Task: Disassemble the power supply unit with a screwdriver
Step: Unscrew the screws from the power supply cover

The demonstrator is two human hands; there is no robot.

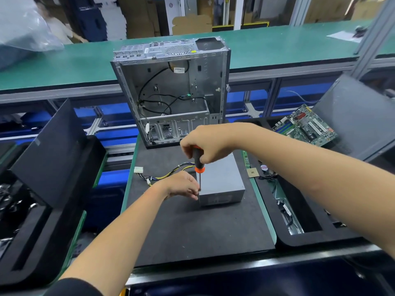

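Black matting (192, 227) covers the bench, and at its centre lies the grey PSU (222, 182), its cables (166, 173) trailing toward 9 o'clock. At the unit's near-left corner the left hand (181, 185) pinches the tip of the screwdriver (199, 165), which stands upright with the right hand (205, 144) curled round its handle. Beyond, at 12 o'clock, stands an open case (171, 90); a motherboard (305, 127) lies at 2 o'clock.
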